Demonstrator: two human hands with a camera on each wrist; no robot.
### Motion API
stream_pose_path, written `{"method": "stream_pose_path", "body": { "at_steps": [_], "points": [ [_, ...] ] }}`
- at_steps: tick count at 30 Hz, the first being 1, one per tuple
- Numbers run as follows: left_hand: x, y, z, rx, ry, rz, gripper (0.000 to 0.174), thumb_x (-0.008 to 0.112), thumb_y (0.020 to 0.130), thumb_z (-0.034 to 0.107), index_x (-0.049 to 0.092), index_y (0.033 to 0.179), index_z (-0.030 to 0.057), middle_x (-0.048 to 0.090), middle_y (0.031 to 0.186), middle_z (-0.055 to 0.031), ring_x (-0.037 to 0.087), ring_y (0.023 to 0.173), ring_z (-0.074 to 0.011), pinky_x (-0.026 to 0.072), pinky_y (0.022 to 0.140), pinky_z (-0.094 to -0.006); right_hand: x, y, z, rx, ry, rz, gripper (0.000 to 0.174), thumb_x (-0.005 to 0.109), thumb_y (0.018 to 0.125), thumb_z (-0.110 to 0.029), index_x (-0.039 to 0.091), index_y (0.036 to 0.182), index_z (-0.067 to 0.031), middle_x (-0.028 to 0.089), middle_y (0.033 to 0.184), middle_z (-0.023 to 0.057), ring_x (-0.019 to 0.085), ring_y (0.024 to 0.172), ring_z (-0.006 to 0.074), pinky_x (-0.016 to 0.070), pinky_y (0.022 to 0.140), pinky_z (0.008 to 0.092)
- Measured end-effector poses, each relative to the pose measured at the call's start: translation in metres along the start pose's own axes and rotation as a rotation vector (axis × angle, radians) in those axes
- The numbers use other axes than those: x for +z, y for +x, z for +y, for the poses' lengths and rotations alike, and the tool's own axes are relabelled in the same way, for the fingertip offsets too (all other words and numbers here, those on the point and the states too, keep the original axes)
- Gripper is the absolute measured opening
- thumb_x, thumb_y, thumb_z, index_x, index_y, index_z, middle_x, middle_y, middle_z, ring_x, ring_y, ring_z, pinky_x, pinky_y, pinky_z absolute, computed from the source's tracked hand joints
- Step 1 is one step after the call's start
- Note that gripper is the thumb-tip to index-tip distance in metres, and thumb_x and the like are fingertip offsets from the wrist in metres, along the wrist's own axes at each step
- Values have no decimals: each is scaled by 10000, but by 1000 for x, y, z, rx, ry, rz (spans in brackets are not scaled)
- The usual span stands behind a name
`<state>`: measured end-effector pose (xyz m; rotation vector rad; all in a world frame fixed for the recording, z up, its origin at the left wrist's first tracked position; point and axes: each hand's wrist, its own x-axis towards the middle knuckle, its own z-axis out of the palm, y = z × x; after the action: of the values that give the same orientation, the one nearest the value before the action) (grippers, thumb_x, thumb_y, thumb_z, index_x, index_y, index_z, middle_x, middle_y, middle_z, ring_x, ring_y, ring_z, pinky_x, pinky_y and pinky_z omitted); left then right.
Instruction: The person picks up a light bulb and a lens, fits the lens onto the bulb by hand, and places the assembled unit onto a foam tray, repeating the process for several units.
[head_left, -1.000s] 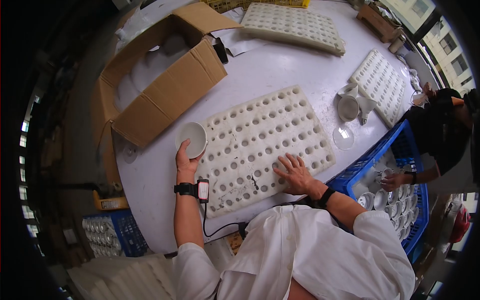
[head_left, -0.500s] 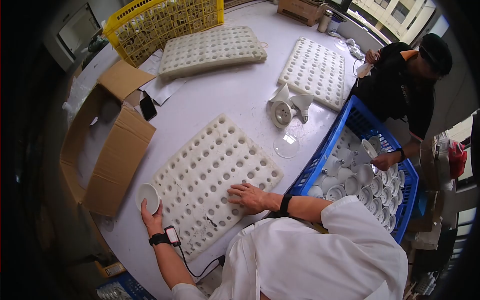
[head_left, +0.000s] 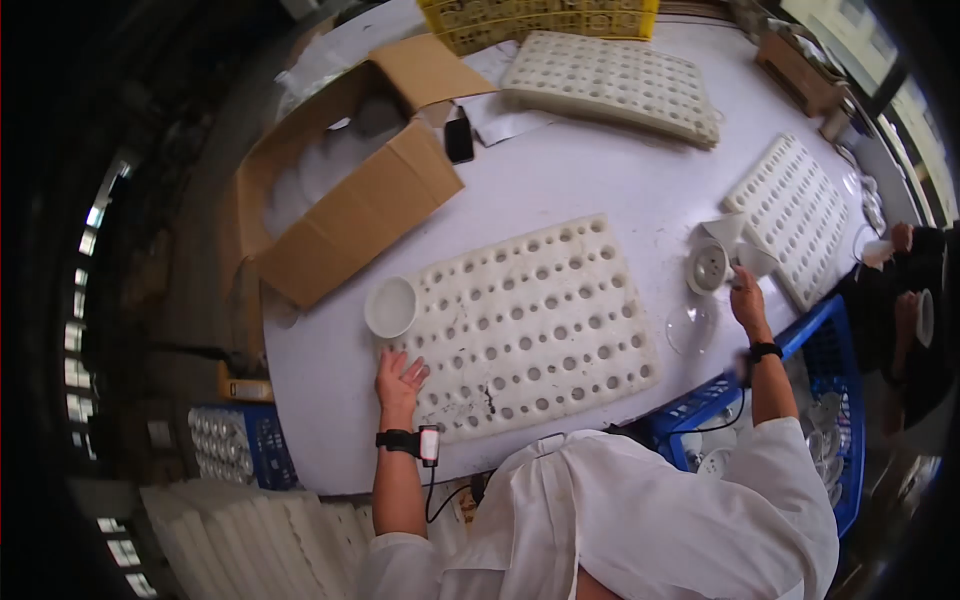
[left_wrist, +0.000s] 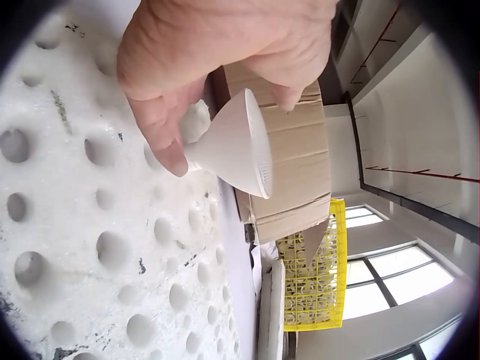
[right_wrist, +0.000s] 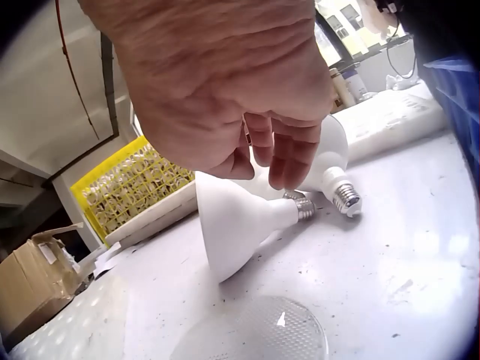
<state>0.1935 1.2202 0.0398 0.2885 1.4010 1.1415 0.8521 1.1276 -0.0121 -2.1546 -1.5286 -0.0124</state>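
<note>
A white reflector lamp body (head_left: 391,307) sits at the left corner of a holed foam board (head_left: 540,320), its wide mouth up. My left hand (head_left: 400,383) is just on the near side of it, fingers spread; in the left wrist view fingers and thumb stand apart around the flared lamp body (left_wrist: 236,146). At the right of the table my right hand (head_left: 748,305) reaches to a small group of lamp bodies (head_left: 710,268). In the right wrist view its bent fingers hang over the neck of a lamp lying on its side (right_wrist: 240,225), with a gap between thumb and fingers.
A clear round lens (head_left: 690,328) lies near the right hand. A cardboard box (head_left: 365,220) stands at the left, beside a phone (head_left: 458,138). Other foam boards (head_left: 610,80) lie farther back. A blue crate (head_left: 690,405) holds lamps; another person stands at the right.
My left hand has let go of the lamp body and drawn back. My right hand has left the foam board for the lamps at the right. The head view has swung.
</note>
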Motion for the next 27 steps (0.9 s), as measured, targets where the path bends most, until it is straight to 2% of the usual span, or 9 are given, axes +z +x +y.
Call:
{"method": "stream_pose_path", "body": {
  "at_steps": [2, 3, 4, 6, 7, 10, 14, 18, 27],
  "points": [
    [-10, -26, -20, -5, 56, -13, 571, 566, 886, 349, 381, 1298, 0, 445, 1314, -152, 570, 1049, -318, 494, 807, -397, 8, 11, 4, 53, 151, -185, 488, 519, 719, 97, 494, 1189, -31, 565, 1099, 191, 569, 995, 358, 488, 821, 402],
    [-12, -41, -29, 7, 63, -47, 477, 593, 879, 260, 441, 1247, -2, 527, 1209, -135, 602, 992, -293, 527, 746, -363, 33, 15, 36, 35, 366, -196, 478, 564, 733, 79, 495, 1197, -8, 578, 1102, 180, 582, 1005, 330, 496, 802, 403],
    [-12, -53, -38, -1, 120, -23, 415, 618, 867, 225, 490, 1192, -1, 565, 1129, -115, 628, 931, -262, 545, 705, -328, 49, 27, 68, -53, 341, -278, 491, 615, 747, 50, 497, 1220, -8, 572, 1148, 184, 575, 1046, 302, 502, 792, 399],
    [-15, -75, -51, 118, 196, -105, 370, 622, 868, 243, 541, 1122, -15, 603, 1025, -107, 640, 854, -192, 551, 625, -287, 96, 63, 133, -182, 75, -264, 310, 627, 824, -124, 604, 1103, 10, 651, 1015, 172, 623, 964, 303, 496, 805, 384],
    [-12, -91, -51, 168, 221, -76, 359, 621, 866, 238, 547, 1101, -22, 617, 991, -104, 633, 804, -165, 553, 602, -284, 95, 65, 113, -556, 53, 9, 341, 640, 834, -228, 616, 1044, 40, 646, 904, 176, 606, 740, 280, 468, 651, 379],
    [-21, -112, -62, 268, 289, -5, 321, 658, 780, 211, 601, 982, -32, 652, 896, -104, 645, 725, -159, 551, 570, -279, 144, 118, 21, -717, 195, -119, 342, 639, 835, -238, 617, 1029, 42, 640, 886, 171, 596, 724, 272, 460, 637, 374],
    [-40, -136, -74, 377, 410, 160, 301, 637, 806, 197, 593, 990, -37, 650, 926, -123, 636, 780, -162, 548, 605, -287, 153, 124, -50, -687, 292, -228, 347, 638, 837, -260, 619, 1000, 46, 629, 850, 161, 574, 691, 256, 445, 610, 364],
    [-56, -132, -87, 424, 529, 250, 303, 662, 756, 193, 614, 964, -22, 662, 948, -142, 648, 850, -212, 515, 759, -317, 151, 116, -93, -591, 342, -320, 357, 636, 839, -281, 620, 971, 50, 618, 814, 150, 553, 658, 239, 430, 584, 355],
    [-18, -120, -85, 566, 590, 114, 331, 687, 728, 167, 612, 970, -46, 655, 979, -177, 643, 944, -251, 509, 832, -312, 112, 85, -157, -255, 384, -429, 394, 633, 843, -330, 624, 905, 59, 592, 732, 127, 506, 583, 203, 396, 523, 334]
  ]
}}
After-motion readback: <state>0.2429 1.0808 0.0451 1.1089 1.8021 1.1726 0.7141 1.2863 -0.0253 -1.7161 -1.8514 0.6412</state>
